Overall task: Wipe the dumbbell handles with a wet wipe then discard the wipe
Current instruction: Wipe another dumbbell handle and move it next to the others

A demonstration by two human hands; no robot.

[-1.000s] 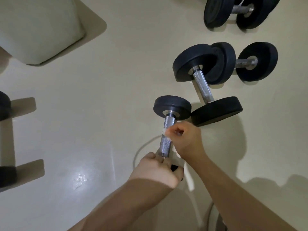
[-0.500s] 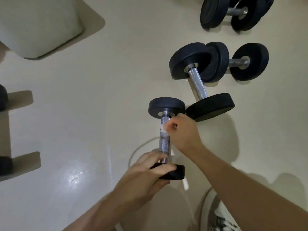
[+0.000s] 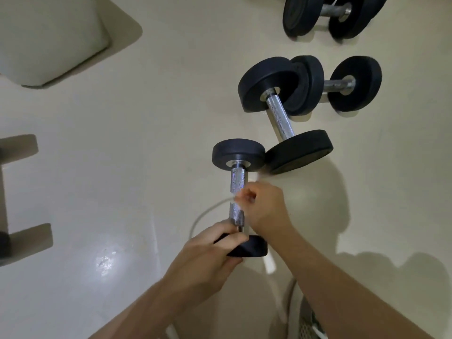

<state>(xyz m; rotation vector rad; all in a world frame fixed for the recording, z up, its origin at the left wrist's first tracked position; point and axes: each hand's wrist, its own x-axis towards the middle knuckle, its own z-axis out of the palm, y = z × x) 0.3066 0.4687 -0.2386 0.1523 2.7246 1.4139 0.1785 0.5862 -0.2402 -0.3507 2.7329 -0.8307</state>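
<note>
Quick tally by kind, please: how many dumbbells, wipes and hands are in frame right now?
Dumbbells: 4, namely the held dumbbell, the large dumbbell beside it, the far-right dumbbell and the top dumbbell.
Wipes: 1, the wet wipe pinched in the right hand.
Hands: 2, counting the left hand.
Total: 7.

We are holding the small dumbbell (image 3: 236,184) with our left hand (image 3: 208,260) at six o'clock, while our right hand (image 3: 265,209) is pressing a wet wipe (image 3: 238,199) on its handle.

Left hand (image 3: 208,255) clamps down low, fingers curled; right hand (image 3: 265,207) pinches closed just above it, both forearms bare
</note>
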